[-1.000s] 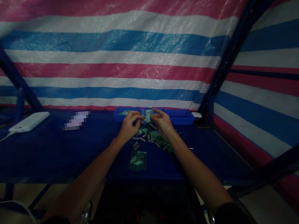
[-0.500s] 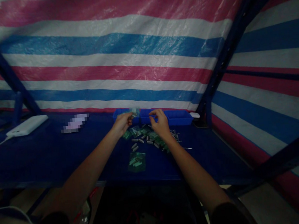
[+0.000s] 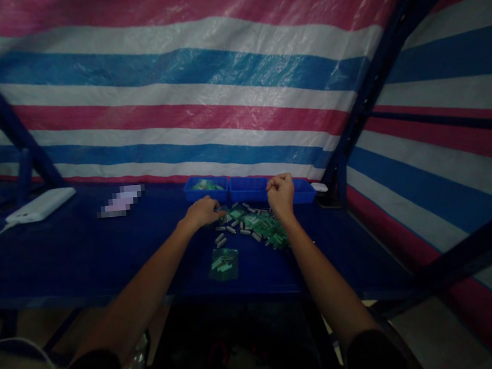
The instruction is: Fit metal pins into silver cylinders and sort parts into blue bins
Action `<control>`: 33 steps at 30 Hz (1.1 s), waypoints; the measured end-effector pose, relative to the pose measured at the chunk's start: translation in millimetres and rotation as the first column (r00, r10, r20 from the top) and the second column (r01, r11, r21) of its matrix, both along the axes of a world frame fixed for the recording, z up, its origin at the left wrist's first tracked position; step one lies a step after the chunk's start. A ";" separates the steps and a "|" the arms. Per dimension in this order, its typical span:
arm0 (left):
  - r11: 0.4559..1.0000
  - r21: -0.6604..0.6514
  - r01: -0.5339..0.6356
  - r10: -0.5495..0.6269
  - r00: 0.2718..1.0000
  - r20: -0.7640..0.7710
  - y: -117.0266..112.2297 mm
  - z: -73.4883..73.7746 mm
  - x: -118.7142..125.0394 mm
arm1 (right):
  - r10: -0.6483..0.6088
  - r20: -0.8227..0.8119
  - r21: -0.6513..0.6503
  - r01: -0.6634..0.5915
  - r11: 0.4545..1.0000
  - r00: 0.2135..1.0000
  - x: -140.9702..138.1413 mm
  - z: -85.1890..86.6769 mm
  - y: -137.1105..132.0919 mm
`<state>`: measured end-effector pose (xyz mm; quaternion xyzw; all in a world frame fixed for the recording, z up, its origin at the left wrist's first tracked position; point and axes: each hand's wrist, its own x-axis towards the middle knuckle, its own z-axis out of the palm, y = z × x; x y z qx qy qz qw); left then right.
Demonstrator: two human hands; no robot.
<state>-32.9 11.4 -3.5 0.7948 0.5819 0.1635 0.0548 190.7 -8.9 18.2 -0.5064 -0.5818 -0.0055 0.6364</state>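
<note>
My left hand (image 3: 202, 212) is over the left end of a pile of small clear plastic bags (image 3: 263, 224) with green-looking contents. Its thumb and fingers are apart, with the fingertips close to the bags. My right hand (image 3: 281, 195) is raised in front of the blue bins at the right, fingers curled together; whatever they hold is hidden. Several short metal cylinders (image 3: 220, 239) lie loose beside the pile. Nearer the table edge a single clear bag (image 3: 224, 264) with small pale rods in it lies flat.
A left blue bin (image 3: 189, 196) has bags inside. Beside it stand a middle blue bin (image 3: 249, 195) and a right blue bin (image 3: 306, 195). A white power bank (image 3: 41, 206) with a cable and a blurred-out flat item (image 3: 121, 201) lie at left. Blue frame posts (image 3: 354, 112) rise at right.
My left hand has come down from the left bin to the pile, and the small bag it held is no longer in its fingers. My right hand has moved right and curled more tightly.
</note>
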 end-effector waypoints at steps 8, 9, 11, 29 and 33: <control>0.960 0.280 -0.001 -0.139 0.865 0.481 3.1 6.7 7.6 | 0.245 0.000 -0.182 -0.241 0.953 0.970 -21.9 -8.8 1.9; 0.939 0.345 -0.011 -0.176 0.844 0.506 0.4 8.8 10.3 | 0.292 -0.062 -0.241 -0.298 0.923 0.954 -26.3 -9.2 0.7; 0.893 0.450 -0.007 -0.254 0.818 0.517 -5.5 10.7 16.1 | 0.378 -0.230 -0.374 -0.440 0.816 0.897 -34.0 -9.2 -2.3; 0.940 -0.229 0.252 0.115 0.399 0.910 -16.3 13.5 27.5 | 0.330 0.213 -0.118 -0.311 0.943 0.920 -37.9 -9.0 -9.6; 0.936 -0.206 0.285 0.088 0.378 0.922 -13.4 13.2 21.9 | 0.252 0.325 -0.091 -0.236 0.968 0.911 -39.4 -10.2 -10.4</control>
